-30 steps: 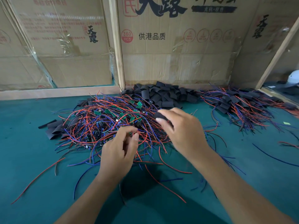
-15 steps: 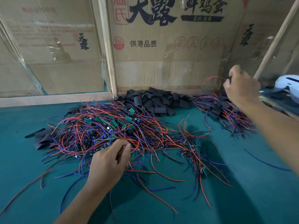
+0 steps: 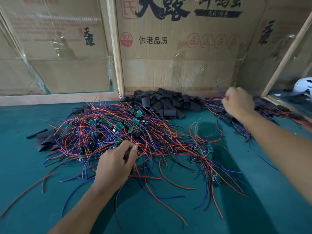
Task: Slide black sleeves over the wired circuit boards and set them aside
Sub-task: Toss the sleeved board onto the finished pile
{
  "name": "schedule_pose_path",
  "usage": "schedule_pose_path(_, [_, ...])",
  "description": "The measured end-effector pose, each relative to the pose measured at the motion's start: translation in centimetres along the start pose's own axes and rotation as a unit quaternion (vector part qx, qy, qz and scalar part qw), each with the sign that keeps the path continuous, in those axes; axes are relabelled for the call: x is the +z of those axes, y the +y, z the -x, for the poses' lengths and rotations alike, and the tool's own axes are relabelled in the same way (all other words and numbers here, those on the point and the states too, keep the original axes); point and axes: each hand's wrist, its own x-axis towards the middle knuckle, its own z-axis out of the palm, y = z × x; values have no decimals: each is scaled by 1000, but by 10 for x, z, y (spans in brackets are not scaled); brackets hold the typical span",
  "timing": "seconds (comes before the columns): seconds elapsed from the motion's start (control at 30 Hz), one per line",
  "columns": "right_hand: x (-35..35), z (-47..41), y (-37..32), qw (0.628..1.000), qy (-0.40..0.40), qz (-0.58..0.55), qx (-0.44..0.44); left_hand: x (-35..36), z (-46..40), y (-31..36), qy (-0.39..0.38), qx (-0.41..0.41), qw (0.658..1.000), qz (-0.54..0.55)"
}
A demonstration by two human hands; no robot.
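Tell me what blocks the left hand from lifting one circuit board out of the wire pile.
No separate object intervenes. The left hand is already at the near edge of the pile of wired boards, but crossing red and blue wires tangle the boards together and may drag neighbours along.

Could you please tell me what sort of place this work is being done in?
Probably a small, informal electronics assembly workbench: a green table heaped with wired circuit boards, a pile of black sleeves, and flattened cardboard boxes as a backdrop.

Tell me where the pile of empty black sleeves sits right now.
The pile of empty black sleeves lies at the back centre of the head view, against the cardboard wall, just behind the tangle of wired boards.
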Motion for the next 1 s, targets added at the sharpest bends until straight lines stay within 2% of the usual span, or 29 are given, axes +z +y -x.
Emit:
schedule_pose_path(0.07, [4,9,-33,992,-78,-68,-73,-1,0,2,-6,3,1000,-2])
schedule_pose_path(0.13, [13,20,-61,979,-140,-109,-101,-2,0,2,-5,8,1000,-1])
schedule_pose_path(0.27, [33,34,-106,960,-201,-135,-143,-5,-1,3,0,15,1000,-9])
schedule_pose_path(0.43, [56,49,-138,954,-191,-95,-212,-5,0,2,-1,12,1000,1])
schedule_pose_path(0.63, [61,48,-152,966,-144,-14,-215,-4,-2,1,-5,17,1000,-3])
schedule_pose_path(0.67, [60,47,-155,968,-129,-23,-216,-3,-2,1,-6,17,1000,-3])
schedule_pose_path(0.8, [61,48,-170,952,-111,-184,-217,-3,-1,1,-6,17,1000,1])
schedule_pose_path(0.9, [69,50,-180,951,-145,-162,-220,-3,-2,1,-3,21,1000,-3])
schedule_pose_path(1.0, [77,46,-183,951,-187,-171,-180,-2,-2,1,-2,19,1000,1])
